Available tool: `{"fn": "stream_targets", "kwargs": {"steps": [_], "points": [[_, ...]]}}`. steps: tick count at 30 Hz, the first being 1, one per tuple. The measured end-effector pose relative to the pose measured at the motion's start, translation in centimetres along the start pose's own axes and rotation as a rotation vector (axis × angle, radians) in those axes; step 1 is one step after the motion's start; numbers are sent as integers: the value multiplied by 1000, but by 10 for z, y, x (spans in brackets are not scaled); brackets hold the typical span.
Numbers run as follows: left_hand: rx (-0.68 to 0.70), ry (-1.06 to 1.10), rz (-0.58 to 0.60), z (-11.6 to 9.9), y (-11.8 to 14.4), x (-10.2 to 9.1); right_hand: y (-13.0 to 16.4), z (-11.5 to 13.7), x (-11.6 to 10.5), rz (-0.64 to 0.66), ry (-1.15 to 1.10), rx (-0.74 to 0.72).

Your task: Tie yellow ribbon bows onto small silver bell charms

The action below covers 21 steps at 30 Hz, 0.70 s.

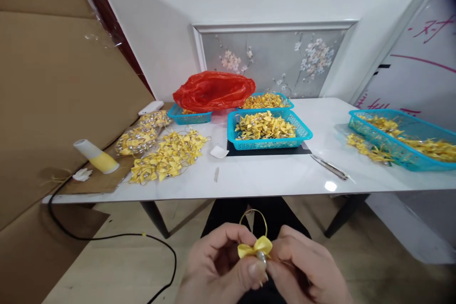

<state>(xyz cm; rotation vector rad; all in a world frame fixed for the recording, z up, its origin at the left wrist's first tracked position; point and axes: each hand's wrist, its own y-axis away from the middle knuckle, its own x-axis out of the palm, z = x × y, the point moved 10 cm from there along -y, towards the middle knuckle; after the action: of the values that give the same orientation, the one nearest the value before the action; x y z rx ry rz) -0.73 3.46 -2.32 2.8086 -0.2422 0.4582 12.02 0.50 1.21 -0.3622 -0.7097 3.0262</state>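
Note:
Over my lap, below the table's front edge, I hold a yellow ribbon bow [262,245] with a silvery bead and a thin gold cord loop standing up from it. My left hand [224,266] pinches the bow between thumb and fingers, the thumb against the bead. The fingers of my right hand [302,266] are closed at the bow's right side, touching it; what lies between those fingertips is partly hidden. On the table, nearest ahead, a blue basket [270,144] holds many similar yellow bows.
A pile of yellow bows [171,154] lies at left, near bagged ones [137,137] and a thread cone [96,156]. A red plastic bag [213,90] covers a back basket. Tweezers [329,167] and another blue basket [409,152] are at right. A black cable [117,236] hangs left.

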Motion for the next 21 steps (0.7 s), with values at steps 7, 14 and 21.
{"fn": "stream_targets", "kwargs": {"steps": [7,14,21], "points": [[-21,-4,-10,5,-5,-3,-1,-19,9,148,24,90],[-101,198,74,13,-11,6,-10,-34,-6,230,-72,240],[-295,449,142,29,-9,15,-28,-7,-3,147,-140,110]]}}
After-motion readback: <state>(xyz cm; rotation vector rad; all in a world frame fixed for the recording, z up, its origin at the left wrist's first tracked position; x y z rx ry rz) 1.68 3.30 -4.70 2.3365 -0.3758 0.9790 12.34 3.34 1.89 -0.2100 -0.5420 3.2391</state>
